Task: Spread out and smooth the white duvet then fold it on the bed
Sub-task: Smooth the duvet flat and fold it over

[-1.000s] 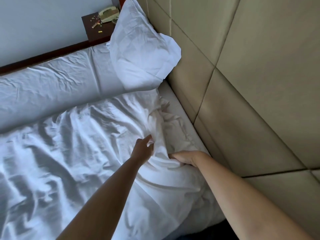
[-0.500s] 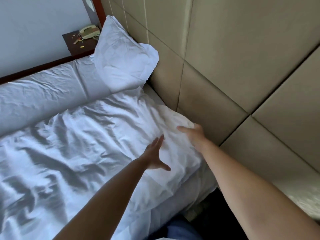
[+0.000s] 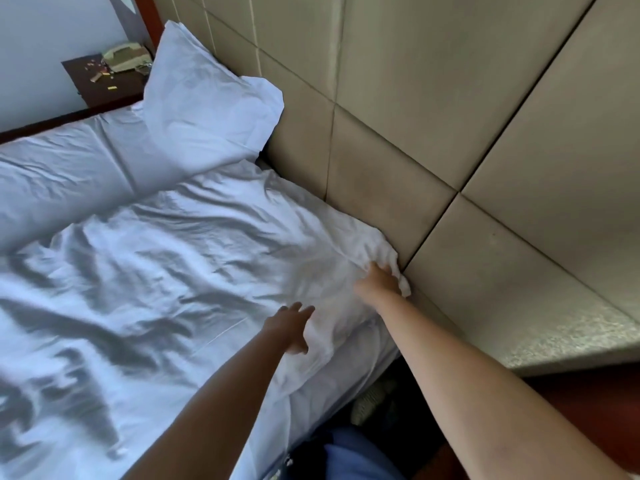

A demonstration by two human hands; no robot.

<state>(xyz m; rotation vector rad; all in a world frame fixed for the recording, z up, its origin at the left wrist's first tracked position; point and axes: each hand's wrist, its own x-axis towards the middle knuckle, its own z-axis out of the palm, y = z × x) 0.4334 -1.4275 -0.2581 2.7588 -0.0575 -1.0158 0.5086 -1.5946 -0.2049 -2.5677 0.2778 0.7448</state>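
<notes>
Since a second ago my right hand [image 3: 381, 280] has pushed the white duvet [image 3: 194, 258] corner far right against the padded wall [image 3: 433, 133] and grips it bunched there, while my left hand [image 3: 289, 325] has let go and hovers flat, fingers spread. I'd pull that corner taut, then sweep leftward across the wrinkles on the bed; no readable writing anywhere.

Hotel-style bedroom, we judged.
We saw a bed [image 3: 62, 188] made up in white linen, a white pillow [image 3: 204, 109] propped on a padded beige panelled wall [image 3: 433, 109], and a dark wooden nightstand [image 3: 104, 86] carrying a corded telephone [image 3: 124, 55].
</notes>
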